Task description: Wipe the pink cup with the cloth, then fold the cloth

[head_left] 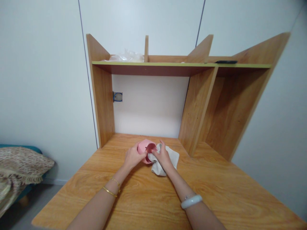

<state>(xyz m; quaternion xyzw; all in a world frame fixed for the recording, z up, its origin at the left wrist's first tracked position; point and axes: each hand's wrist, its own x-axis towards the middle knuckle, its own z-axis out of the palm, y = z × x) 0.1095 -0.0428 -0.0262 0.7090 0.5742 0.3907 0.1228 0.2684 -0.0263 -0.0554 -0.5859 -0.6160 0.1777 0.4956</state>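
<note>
Left hand (132,157) holds pink cup (145,149) (unlabelled); right hand (163,156) grips cloth (168,161).

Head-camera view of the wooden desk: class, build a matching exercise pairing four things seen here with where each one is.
Things:
1. pink cup
2. pale cloth
3. clear plastic bag
4. patterned blanket

Places:
A. far left, off the desk
B. upper shelf, left end
C. gripped in the left hand
D. under the right hand, on the desk, pushed into the cup's mouth

Pairs: 1-C, 2-D, 3-B, 4-A
</note>
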